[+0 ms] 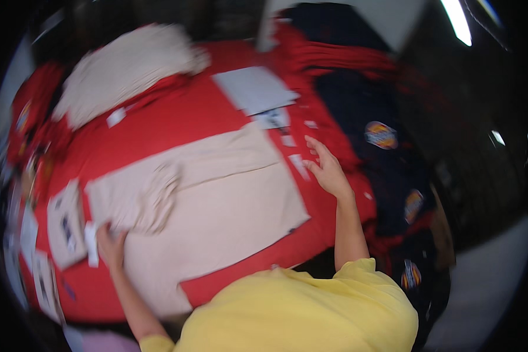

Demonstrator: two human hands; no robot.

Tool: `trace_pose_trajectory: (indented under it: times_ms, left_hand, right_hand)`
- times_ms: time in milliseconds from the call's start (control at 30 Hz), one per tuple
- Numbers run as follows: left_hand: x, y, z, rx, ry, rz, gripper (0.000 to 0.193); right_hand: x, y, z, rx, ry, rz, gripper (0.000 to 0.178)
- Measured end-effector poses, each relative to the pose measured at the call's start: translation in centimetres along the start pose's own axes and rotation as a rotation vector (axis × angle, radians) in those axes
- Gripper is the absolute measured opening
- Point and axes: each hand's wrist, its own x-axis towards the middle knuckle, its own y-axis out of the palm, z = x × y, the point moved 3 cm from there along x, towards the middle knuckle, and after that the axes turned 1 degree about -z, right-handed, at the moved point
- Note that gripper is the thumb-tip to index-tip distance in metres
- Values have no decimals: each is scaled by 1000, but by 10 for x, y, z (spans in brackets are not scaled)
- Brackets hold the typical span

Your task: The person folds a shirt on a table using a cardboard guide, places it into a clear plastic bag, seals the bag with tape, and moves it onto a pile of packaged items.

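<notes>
"Where's the cream cloth (234, 205)?"
"On the red cloth (158, 135). The left hand (111, 247) is at its edge; can't tell if it grips. The right hand (330, 175) is spread, empty."
"Folding?"
"Maybe. The bunched part needs smoothing."

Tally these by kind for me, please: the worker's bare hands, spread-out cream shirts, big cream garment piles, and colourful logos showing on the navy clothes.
Bare hands (left hand, right hand): 2
Spread-out cream shirt: 1
Big cream garment pile: 1
Colourful logos on navy clothes: 3
Total: 7
</notes>
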Motion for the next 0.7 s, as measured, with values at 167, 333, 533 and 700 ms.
trace_pose_trajectory:
  times_ms: [167,333,533,700]
  left_hand:
    - [44,12,115,53,183,22,52]
    - [-40,-8,-150,-42,701,-357,57]
    - [-121,-16,-327,-288,948,-75,55]
    - [-146,-30,-383,-224,1034,55,53]
  right_hand:
    - [-150,-241,51,-666,133,-638,52]
    - [-337,-381,187,-1431,486,-1200,43]
    - [-486,-481,333,-2073,844,-1407,39]
    - [-592,-592,377,-1998,1082,-1531,49]
